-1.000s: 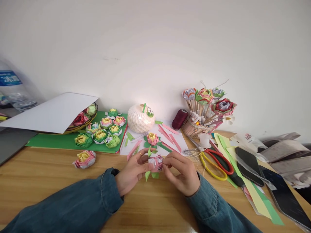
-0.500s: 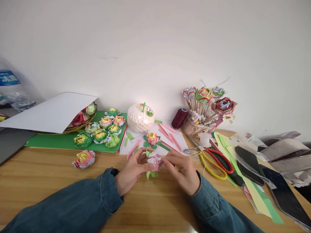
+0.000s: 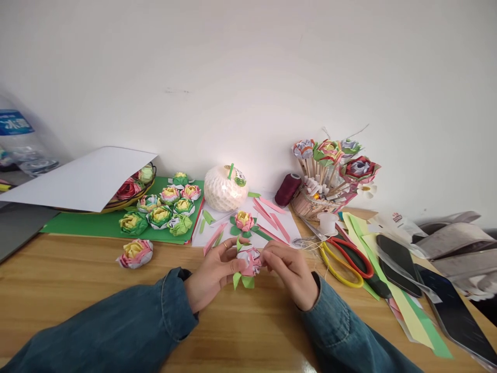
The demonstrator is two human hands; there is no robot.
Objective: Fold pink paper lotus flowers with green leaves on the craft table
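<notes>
Between my hands is a pink and white paper flower (image 3: 250, 260) with green paper leaves sticking out at its left and lower edge. My left hand (image 3: 213, 272) grips it from the left, thumb in front and fingers behind. At its right side my right hand (image 3: 289, 269) is closed, fingertips pinched against the petals; whether a petal sits between them is partly hidden. Just beyond, a pink paper flower with a yellow centre (image 3: 244, 221) lies on green leaves on a white sheet (image 3: 198, 237). Pink paper strips (image 3: 275, 223) lie around it.
Several finished paper flowers (image 3: 159, 217) sit on green paper (image 3: 77, 225) at left, one flower (image 3: 135, 254) in front. At right are scissors (image 3: 341, 264), a thread spool (image 3: 288, 190), a holder of flowers on sticks (image 3: 316, 202), paper strips and phones (image 3: 458, 305). A wrapped round ball (image 3: 225, 189) stands behind.
The held flower has turned slightly and shifted a little to the right. My right fingers have curled in closer against its petals. The things on the table stay where they were.
</notes>
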